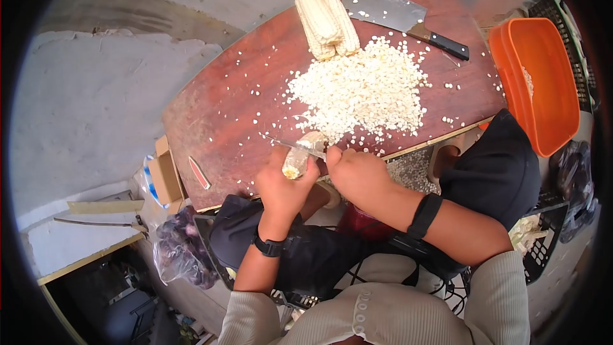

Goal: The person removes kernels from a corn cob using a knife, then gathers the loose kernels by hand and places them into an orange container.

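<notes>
My left hand is closed around a corn cob at the near edge of the reddish board. The cob's upper part looks stripped, and its far end rests low over the board. In my right hand is a small knife, its thin blade lying across the cob and pointing left. My fingers hide its handle. Beyond both hands spreads a pile of loose white corn kernels. Several whole white corn cobs lie stacked behind the pile.
A cleaver lies flat at the back right of the wooden board. To the right stands an orange plastic basin. A red-and-white pointed object sits near the left corner. Plastic bags and a cardboard box are at the left.
</notes>
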Demonstrator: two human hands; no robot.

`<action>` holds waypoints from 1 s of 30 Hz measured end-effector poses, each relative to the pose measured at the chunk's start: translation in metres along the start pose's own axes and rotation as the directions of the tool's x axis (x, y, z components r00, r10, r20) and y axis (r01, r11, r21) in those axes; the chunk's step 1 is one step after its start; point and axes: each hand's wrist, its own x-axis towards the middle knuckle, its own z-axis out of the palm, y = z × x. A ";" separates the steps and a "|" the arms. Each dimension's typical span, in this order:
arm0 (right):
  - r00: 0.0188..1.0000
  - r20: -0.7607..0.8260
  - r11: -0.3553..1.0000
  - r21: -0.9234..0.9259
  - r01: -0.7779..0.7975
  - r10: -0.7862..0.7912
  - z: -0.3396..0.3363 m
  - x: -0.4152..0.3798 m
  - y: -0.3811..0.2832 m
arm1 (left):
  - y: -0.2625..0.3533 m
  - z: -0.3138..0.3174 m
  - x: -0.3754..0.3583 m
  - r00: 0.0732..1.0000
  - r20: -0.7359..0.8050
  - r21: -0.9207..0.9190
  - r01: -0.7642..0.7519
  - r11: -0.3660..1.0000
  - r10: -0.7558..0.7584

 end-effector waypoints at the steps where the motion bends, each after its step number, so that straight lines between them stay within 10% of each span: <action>1: 1.000 -0.006 1.000 -0.006 0.000 0.000 0.004 0.004 0.000 | -0.002 -0.001 0.001 1.000 0.003 -0.024 0.020 1.000 -0.020; 12: 0.977 0.213 0.994 0.106 -0.024 0.001 0.007 0.030 0.004 | -0.007 0.000 -0.001 0.999 -0.038 -0.090 -0.024 0.996 0.021; 18: 1.000 0.023 0.869 0.494 -0.019 0.009 0.013 0.027 0.024 | -0.013 0.000 -0.013 0.999 -0.042 -0.125 0.008 0.992 -0.013; 22: 0.969 0.183 0.907 0.357 -0.221 0.164 -0.012 0.014 0.014 | -0.016 0.000 -0.016 0.995 -0.046 -0.195 0.073 0.978 -0.083; 30: 0.998 -0.018 0.998 -0.010 0.057 -0.057 -0.008 -0.034 0.007 | -0.007 0.002 -0.027 0.994 -0.012 -0.216 0.108 0.971 -0.113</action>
